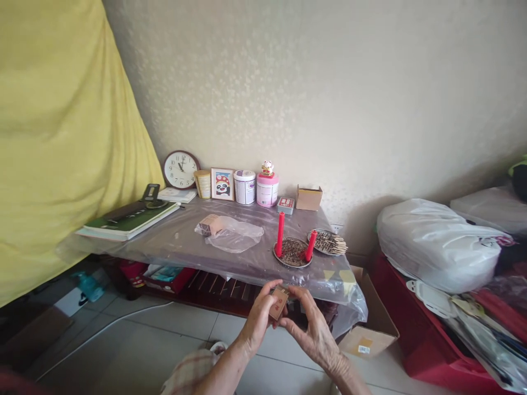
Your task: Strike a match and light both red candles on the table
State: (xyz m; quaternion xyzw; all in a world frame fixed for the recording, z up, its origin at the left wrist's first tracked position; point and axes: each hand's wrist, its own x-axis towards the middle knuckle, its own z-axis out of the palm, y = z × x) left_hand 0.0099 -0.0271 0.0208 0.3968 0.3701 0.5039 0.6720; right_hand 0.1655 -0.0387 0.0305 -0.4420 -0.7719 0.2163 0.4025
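Between the thumb and fingers of my left hand (262,311) is a small brown matchbox (279,303) with red print, its upper end showing what look like match ends. My right hand (307,323) is beside the box, thumb and fingers apart, with the index fingertip at its top edge; whether it touches is hard to tell. Beyond my hands, two red candles (280,235) stand unlit on a round plate (293,265) covered in dark bits. Behind it to the right, a second plate (315,251) bears a pile of matchsticks (338,244).
Plastic sheeting covers the low table (164,236). A crumpled clear bag (236,236) with a brown box lies on it. Along the back stand a clock (181,169), tins (245,187) and an open carton (309,198). A cardboard box (366,334) is on the floor at right.
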